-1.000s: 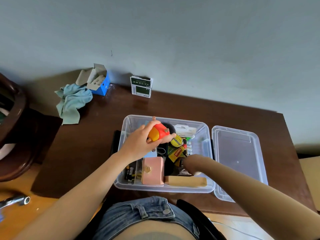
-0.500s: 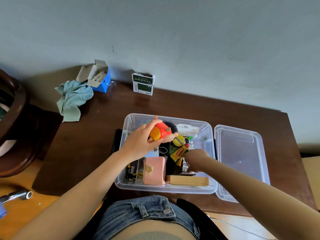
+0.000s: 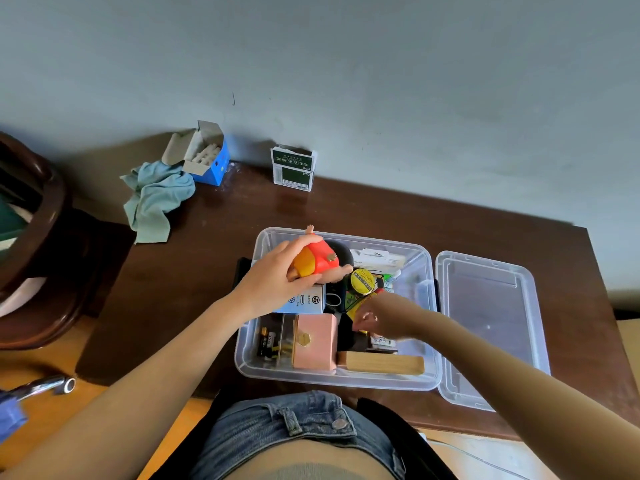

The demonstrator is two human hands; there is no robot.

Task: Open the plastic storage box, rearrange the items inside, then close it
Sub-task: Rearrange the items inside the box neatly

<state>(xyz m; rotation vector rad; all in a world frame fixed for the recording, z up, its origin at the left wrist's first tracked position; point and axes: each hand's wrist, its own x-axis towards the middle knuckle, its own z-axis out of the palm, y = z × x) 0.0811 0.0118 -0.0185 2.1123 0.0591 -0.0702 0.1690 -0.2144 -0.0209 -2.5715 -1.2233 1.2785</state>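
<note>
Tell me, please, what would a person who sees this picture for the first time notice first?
First, the red and orange toy, which the left hand grips above the far left part of the clear storage box. Next, the right hand reaching down among the small things in the middle of the box, near the yellow tape roll. The box lid lies off, on the dark table to the right.

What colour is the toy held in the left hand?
Red and orange: the toy, gripped by the left hand above the storage box, shows best in the head view.
</note>
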